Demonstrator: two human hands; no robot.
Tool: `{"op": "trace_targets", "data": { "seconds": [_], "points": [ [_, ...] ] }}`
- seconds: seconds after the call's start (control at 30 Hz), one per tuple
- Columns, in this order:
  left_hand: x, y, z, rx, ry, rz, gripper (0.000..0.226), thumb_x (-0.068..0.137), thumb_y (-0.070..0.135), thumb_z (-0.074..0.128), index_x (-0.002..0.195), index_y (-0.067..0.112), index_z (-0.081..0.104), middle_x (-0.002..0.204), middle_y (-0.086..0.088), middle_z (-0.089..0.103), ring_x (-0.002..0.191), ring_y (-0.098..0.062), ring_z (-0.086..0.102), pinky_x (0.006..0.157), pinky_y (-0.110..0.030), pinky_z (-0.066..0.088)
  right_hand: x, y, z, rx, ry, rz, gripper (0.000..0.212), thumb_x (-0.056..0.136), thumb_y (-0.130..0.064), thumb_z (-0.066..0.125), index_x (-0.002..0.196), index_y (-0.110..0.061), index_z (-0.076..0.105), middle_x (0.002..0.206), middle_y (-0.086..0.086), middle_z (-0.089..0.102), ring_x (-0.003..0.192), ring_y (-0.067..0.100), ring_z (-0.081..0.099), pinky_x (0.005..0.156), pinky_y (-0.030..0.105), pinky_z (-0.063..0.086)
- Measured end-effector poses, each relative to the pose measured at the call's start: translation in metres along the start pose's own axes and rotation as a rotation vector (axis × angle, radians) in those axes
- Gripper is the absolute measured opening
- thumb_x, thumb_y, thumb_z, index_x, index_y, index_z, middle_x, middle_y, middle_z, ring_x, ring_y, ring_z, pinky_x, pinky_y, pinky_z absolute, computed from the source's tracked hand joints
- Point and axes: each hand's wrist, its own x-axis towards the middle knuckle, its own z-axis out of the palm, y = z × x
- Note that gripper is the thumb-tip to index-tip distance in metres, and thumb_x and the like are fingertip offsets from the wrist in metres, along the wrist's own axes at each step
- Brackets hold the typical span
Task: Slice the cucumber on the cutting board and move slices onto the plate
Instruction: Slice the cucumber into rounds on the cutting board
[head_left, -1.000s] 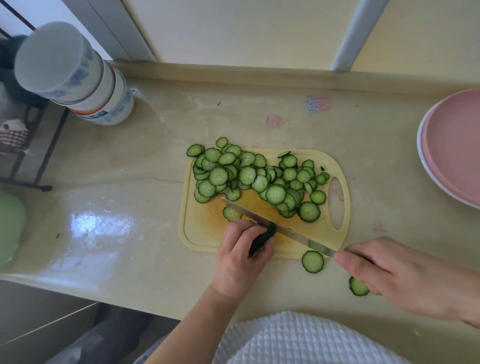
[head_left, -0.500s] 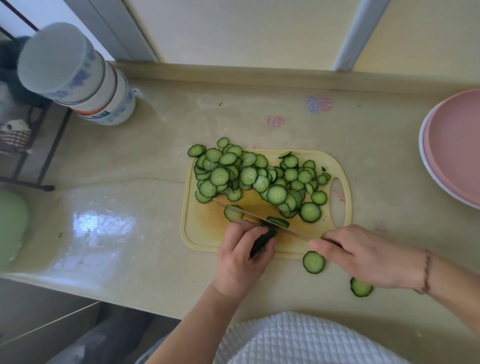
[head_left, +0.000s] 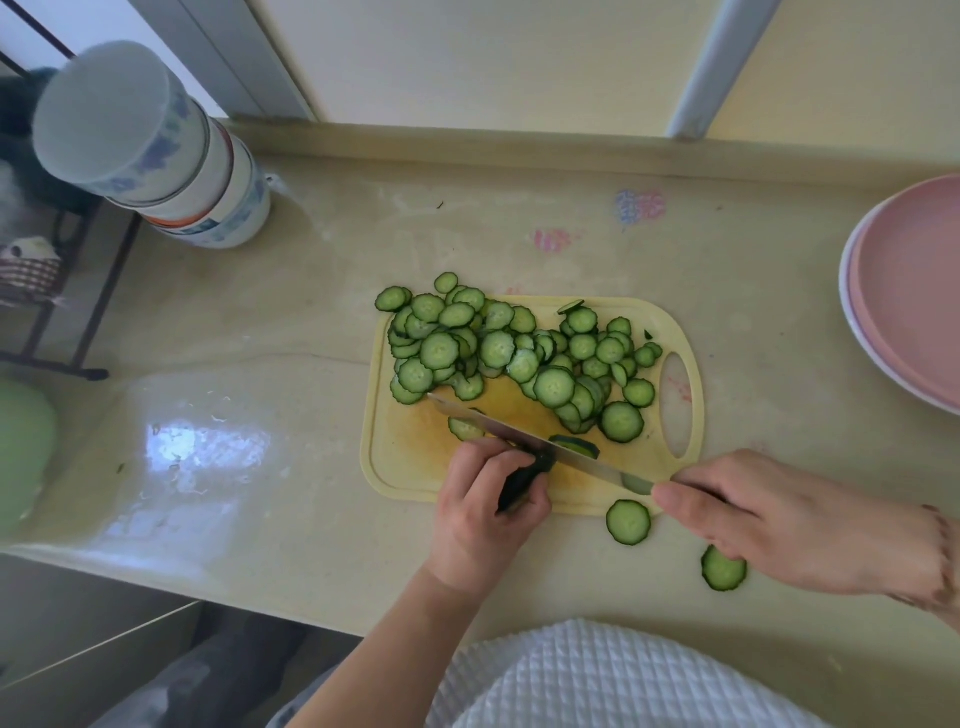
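Head view: my left hand (head_left: 485, 512) grips the cucumber (head_left: 524, 480) stub on the cutting board (head_left: 410, 452) at centre frame; my right hand (head_left: 789, 525) holds the knife (head_left: 524, 441); plate (head_left: 914, 296) at right edge.

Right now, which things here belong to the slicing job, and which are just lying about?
In the job: cutting board, knife, cucumber stub in the left hand, right hand, slice pile, pink plate.

Lying about: stacked bowls, green thing.
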Motion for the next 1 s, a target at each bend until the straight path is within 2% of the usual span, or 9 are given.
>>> {"op": "trace_targets", "data": {
  "seconds": [0.13, 0.33, 0.47, 0.7, 1.0],
  "points": [
    [0.001, 0.0, 0.0, -0.007, 0.0, -0.002, 0.023, 0.082, 0.015, 0.075, 0.101, 0.014, 0.062, 0.101, 0.003, 0.056, 0.082, -0.015, 0.062, 0.074, -0.017, 0.053, -0.004, 0.001, -0.001, 0.011, -0.007, 0.001, 0.076, 0.08, -0.083, 0.029, 0.065, -0.008, 0.033, 0.053, -0.002, 0.029, 0.048, 0.012, 0.028, 0.046, 0.03, 0.03],
    [0.003, 0.001, 0.0, -0.01, -0.002, 0.01, 0.022, 0.083, 0.014, 0.074, 0.1, 0.014, 0.061, 0.1, 0.004, 0.055, 0.082, -0.016, 0.061, 0.072, -0.019, 0.053, -0.003, -0.001, -0.002, -0.049, -0.001, -0.003, 0.073, 0.083, -0.079, 0.028, 0.065, -0.009, 0.035, 0.052, -0.003, 0.03, 0.047, 0.011, 0.03, 0.049, 0.035, 0.035],
    [0.003, 0.002, -0.002, -0.025, -0.013, 0.011, 0.021, 0.083, 0.013, 0.074, 0.099, 0.013, 0.061, 0.099, 0.003, 0.054, 0.08, -0.017, 0.061, 0.069, -0.022, 0.053, 0.004, -0.004, 0.001, -0.06, -0.014, 0.017, 0.063, 0.085, -0.071, 0.03, 0.062, -0.012, 0.034, 0.052, -0.003, 0.03, 0.048, 0.011, 0.03, 0.049, 0.032, 0.034],
    [0.002, 0.001, -0.001, -0.011, -0.005, 0.025, 0.022, 0.082, 0.012, 0.076, 0.099, 0.014, 0.062, 0.099, 0.004, 0.054, 0.079, -0.019, 0.061, 0.065, -0.027, 0.054, 0.025, -0.004, 0.012, -0.095, -0.016, -0.003, 0.063, 0.08, -0.074, 0.023, 0.062, -0.015, 0.037, 0.05, -0.008, 0.031, 0.044, 0.009, 0.03, 0.046, 0.024, 0.033],
    [0.002, 0.002, -0.003, -0.014, -0.02, 0.033, 0.025, 0.08, 0.009, 0.077, 0.1, 0.012, 0.064, 0.101, 0.002, 0.056, 0.08, -0.02, 0.064, 0.07, -0.026, 0.055, 0.035, 0.002, 0.008, -0.098, 0.029, -0.047, 0.063, 0.086, -0.07, 0.027, 0.059, -0.015, 0.037, 0.049, -0.005, 0.029, 0.044, 0.01, 0.028, 0.048, 0.035, 0.033]
  ]
}}
